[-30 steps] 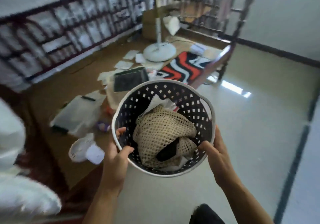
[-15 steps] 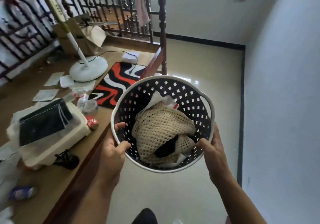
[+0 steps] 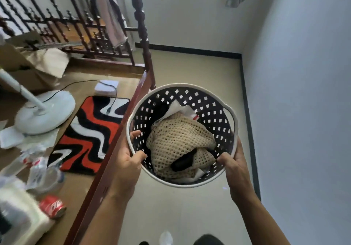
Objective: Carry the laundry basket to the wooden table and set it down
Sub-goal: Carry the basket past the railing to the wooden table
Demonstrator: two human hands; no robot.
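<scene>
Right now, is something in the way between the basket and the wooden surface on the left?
Yes. Both hands hold the basket over the floor. A raised wooden rail lies between, with a rug and fan base beyond.

Both hands (image 3: 127, 166) grip laundry basket (image 3: 207, 108) rim, held over floor w/ knit cloth inside

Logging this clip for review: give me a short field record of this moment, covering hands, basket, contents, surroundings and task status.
left hand: grips the near-left rim of the basket, thumb inside
right hand: grips the near-right rim, thumb inside
basket: round, black perforated wall, white rim, held in the air over the floor
contents: beige mesh cloth over white and dark items
left of basket: wooden platform with rug, fan base, can
status: basket not yet set down
</scene>
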